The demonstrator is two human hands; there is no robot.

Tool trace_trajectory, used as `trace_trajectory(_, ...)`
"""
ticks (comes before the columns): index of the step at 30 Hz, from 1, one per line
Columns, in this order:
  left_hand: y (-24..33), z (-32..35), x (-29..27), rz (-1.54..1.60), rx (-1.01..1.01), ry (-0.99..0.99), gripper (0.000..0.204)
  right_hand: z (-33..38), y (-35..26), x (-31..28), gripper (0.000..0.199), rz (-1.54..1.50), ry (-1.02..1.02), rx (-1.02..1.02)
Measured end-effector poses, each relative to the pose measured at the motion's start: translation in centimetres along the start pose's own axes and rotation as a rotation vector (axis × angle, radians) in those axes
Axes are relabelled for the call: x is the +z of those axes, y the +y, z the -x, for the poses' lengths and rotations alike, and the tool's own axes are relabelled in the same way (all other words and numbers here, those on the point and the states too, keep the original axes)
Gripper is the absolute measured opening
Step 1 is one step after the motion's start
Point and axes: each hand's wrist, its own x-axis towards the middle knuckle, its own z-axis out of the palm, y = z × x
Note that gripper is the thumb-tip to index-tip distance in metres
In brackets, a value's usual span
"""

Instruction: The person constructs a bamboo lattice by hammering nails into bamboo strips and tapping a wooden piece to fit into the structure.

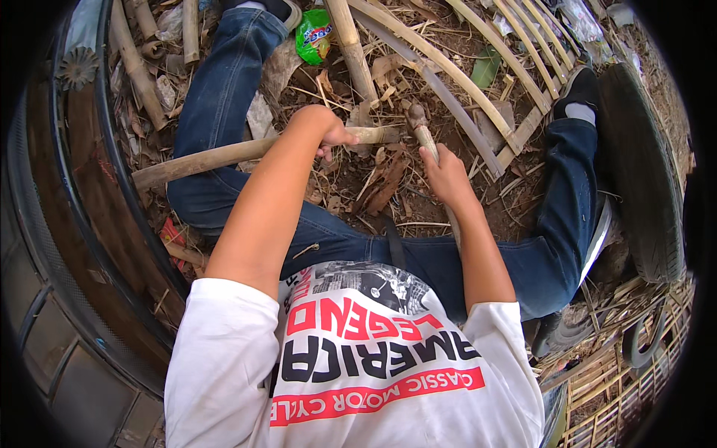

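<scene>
Outdoor spot, pretty messy tbh. The ground (515,198) is bare brown dirt w/ straw, dry leaves, wood chips and bits of litter all over, incl. a bright green wrapper (314,36) near the top and a red wrapper (178,243) over on the left. A green leaf (486,69) lies among the straw, upper right.

Person's legs, in blue jeans (218,97), are splayed to either side of the work area. Left hand (327,136) is wrapped round a bamboo pole (216,158) close to its right end; the pole lies roughly crosswise, passing under the left forearm, approx. over the left leg. Right hand (448,173) is clamped on a pale stick-like tool (426,140) w/ a dark knobby end, just beside the pole's tip. Can't tell exactly what kind of tool. Hands are apart, fairly near each other.

Around them: another bamboo pole (349,48) up top, long curved slats (441,56) fanning to the upper right, a black tyre (644,179) far right, a bamboo lattice (624,392) lower right, and dark curved bands (75,179) along the left edge.
</scene>
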Motion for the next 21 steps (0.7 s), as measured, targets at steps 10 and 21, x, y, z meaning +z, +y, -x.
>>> trace_trajectory(10,-0.7,-0.3,0.9,-0.199,0.077,0.398,0.069,0.7,0.3,0.6,0.050,0.016,-0.026,-0.004)
trace_trajectory(21,1.7,12.9,4.1,0.046,0.359,1.515,0.025,10.3,-3.3,-5.9,0.035,-0.276,-0.057,-0.115)
